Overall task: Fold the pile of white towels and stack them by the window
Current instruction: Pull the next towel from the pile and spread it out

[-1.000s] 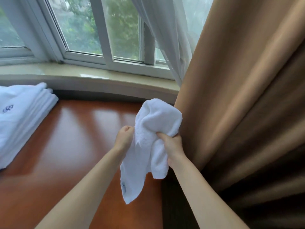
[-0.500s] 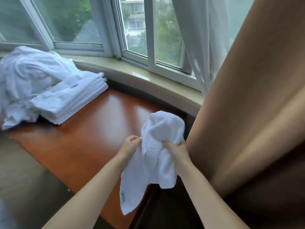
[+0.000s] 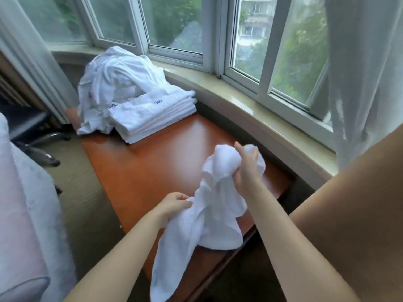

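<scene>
Looks maybe halfway: a neat stack (image 3: 152, 118) already sits on the tabletop (image 3: 152, 171) by the window (image 3: 174, 25), a rumpled pile (image 3: 109, 83) behind it still waits, and both hands, left (image 3: 172, 203) and right (image 3: 246, 168), grip one bunched, unfolded towel (image 3: 209, 216) above the tabletop.

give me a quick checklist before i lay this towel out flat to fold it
1. Both hands on the towel: ok, left hand grips a lower edge, right hand grips the bunched top.
2. Towel opened out: not ok, it hangs crumpled and twisted.
3. Corners found: cannot tell, folds hide them.
4. Bare room on the wooden table in front: ok.
5. Folded stack squared to take another: ok, edges look aligned.
6. Unfolded pile kept off the stack: not ok, it leans against it.
</scene>
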A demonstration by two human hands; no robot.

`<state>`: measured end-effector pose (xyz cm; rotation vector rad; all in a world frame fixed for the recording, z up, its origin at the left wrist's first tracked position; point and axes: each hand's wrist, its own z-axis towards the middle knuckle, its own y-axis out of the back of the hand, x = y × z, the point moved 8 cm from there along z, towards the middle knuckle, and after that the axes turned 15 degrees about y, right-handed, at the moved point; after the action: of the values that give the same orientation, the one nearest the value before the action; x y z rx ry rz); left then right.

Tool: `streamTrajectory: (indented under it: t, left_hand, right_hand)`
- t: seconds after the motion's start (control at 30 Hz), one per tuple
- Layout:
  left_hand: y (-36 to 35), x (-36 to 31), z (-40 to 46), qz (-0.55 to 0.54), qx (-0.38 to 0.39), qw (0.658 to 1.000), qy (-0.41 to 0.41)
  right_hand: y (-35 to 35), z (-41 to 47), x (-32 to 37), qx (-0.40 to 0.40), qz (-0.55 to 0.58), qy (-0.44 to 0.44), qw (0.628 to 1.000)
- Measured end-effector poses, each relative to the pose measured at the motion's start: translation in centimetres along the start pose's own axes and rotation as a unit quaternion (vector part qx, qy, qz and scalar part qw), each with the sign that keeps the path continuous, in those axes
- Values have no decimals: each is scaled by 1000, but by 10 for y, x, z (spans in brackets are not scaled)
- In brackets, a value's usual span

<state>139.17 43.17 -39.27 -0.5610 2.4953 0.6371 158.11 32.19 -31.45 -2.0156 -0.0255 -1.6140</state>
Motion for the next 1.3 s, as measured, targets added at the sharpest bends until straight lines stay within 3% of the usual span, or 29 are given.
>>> streamTrajectory:
  t: [0.1, 0.2, 0.3, 0.37, 0.57, 0.6, 0.7, 0.8, 0.87, 0.93, 1.0, 1.03, 1.07, 1.13, 1.2, 1.3]
  left_hand:
    - [37, -4, 40, -53, -37, 998, 13]
    - [58, 5, 83, -44, -94, 994, 38]
    - [56, 19, 111, 82, -130, 986, 71]
    - [52, 26, 118, 126, -150, 978, 78]
    - [51, 29, 107, 122, -211, 967, 73]
    - [54, 33, 103, 95, -220, 967, 80]
    - [59, 46, 86, 68, -252, 961, 89]
    - [60, 71, 63, 64, -270, 954, 116]
    - [58, 86, 50, 78, -278, 948, 135]
    - [58, 94, 43, 111, -280, 943, 145]
    - [55, 96, 39, 22, -221, 965, 141]
    - [45, 94, 34, -105, -136, 976, 136]
    - [28, 88, 28, -244, -22, 961, 130]
    - [3, 74, 9, -429, 130, 887, 116]
    - [-8, 86, 5, -467, 133, 864, 136]
    - [-18, 125, 2, -420, 84, 880, 204]
  right_hand:
    - [-67, 54, 19, 99, -24, 35, 994]
    - [-57, 70, -43, 93, -181, -7, 979]
    - [-3, 41, -129, 43, -291, -115, 949]
    - [31, 28, -160, -10, -397, -136, 908]
    - [60, 10, -153, -100, -557, -121, 815]
    - [62, 7, -158, -88, -550, -139, 819]
    - [56, -3, -185, 38, -399, -180, 898]
    - [41, -14, -179, 203, -440, -82, 871]
    - [39, -14, -165, 222, -452, 9, 864]
    - [38, -13, -148, 198, -403, 34, 893]
    - [40, -14, -143, 185, -330, -9, 925]
    - [42, -17, -141, 178, -292, -34, 939]
    - [48, -21, -140, 155, -268, -52, 949]
    - [73, -33, -144, 85, -226, -108, 964]
    - [90, -53, -153, 93, -202, -167, 961]
    - [103, -81, -164, 95, -158, -249, 951]
